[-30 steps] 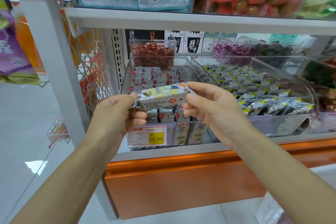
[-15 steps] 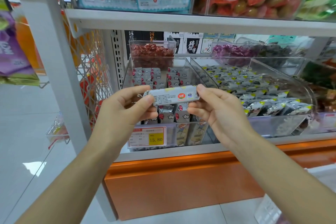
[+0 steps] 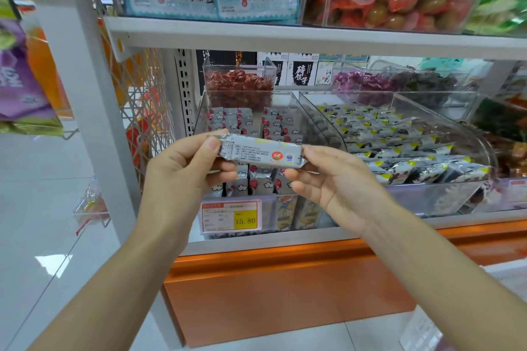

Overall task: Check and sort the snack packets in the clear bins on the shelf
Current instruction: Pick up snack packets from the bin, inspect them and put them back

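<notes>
A long silver snack packet (image 3: pixel 261 152) is held level in front of the shelf, its printed back with a red round mark facing me. My left hand (image 3: pixel 182 174) pinches its left end and my right hand (image 3: pixel 332 179) pinches its right end. Behind it stands a clear bin (image 3: pixel 281 100) holding rows of small silver packets with red and white marks. To the right a wider clear bin (image 3: pixel 473 137) holds several black, white and yellow packets.
A price tag reading 15.80 (image 3: pixel 231 216) sits on the left bin's front. Small bins of red sweets (image 3: pixel 238 85) and purple sweets (image 3: pixel 359 82) stand further back. The upper shelf edge (image 3: pixel 313 34) runs overhead. An orange base (image 3: pixel 285 293) lies below, a white upright post (image 3: pixel 94 111) at left.
The packet has been turned in both hands from its yellow cartoon front to its printed silver back and raised slightly. Both hands stayed on its ends.
</notes>
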`<state>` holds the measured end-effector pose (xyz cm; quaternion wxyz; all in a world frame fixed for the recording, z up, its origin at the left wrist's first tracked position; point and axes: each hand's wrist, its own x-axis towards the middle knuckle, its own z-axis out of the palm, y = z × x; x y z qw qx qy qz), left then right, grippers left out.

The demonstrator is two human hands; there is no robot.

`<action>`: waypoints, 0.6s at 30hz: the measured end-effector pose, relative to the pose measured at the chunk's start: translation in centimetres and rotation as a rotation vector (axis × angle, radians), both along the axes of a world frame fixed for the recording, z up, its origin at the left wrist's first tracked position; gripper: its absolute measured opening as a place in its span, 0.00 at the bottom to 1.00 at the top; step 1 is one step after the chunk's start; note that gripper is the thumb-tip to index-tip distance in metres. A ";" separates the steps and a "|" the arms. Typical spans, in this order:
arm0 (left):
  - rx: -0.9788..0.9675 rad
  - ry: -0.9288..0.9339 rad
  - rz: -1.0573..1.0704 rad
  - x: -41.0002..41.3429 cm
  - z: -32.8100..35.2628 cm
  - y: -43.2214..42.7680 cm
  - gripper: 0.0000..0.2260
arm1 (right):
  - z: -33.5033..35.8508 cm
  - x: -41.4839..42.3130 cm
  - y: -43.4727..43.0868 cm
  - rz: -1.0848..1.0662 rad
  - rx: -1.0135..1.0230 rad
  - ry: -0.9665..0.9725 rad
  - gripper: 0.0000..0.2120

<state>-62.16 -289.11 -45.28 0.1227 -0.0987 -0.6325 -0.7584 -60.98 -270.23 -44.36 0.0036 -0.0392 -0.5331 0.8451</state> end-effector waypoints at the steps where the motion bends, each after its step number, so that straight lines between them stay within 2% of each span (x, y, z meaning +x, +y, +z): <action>1: -0.033 0.013 0.002 0.0 0.1 -0.1 0.10 | 0.1 0.0 0.1 0.005 0.010 -0.021 0.08; 3: -0.115 0.043 -0.010 0.2 0.1 -0.1 0.13 | 0.0 0.0 0.2 -0.011 0.083 -0.029 0.10; 6: -0.165 0.028 -0.081 0.4 0.2 0.0 0.16 | -0.2 0.1 0.5 -0.040 0.185 0.032 0.04; 10: -0.075 -0.106 -0.159 0.0 0.3 0.0 0.24 | 0.1 0.1 0.7 -0.049 0.318 0.198 0.12; 13: -0.034 -0.162 -0.227 -0.1 0.2 -0.2 0.20 | 0.2 0.2 0.5 -0.073 0.466 0.311 0.15; 16: -0.173 -0.108 -0.211 0.2 0.2 0.1 0.17 | 0.1 0.4 0.3 -0.051 0.467 0.358 0.17; 18: -0.209 -0.080 -0.167 0.3 0.1 0.1 0.11 | 0.1 0.4 0.1 -0.023 0.430 0.360 0.13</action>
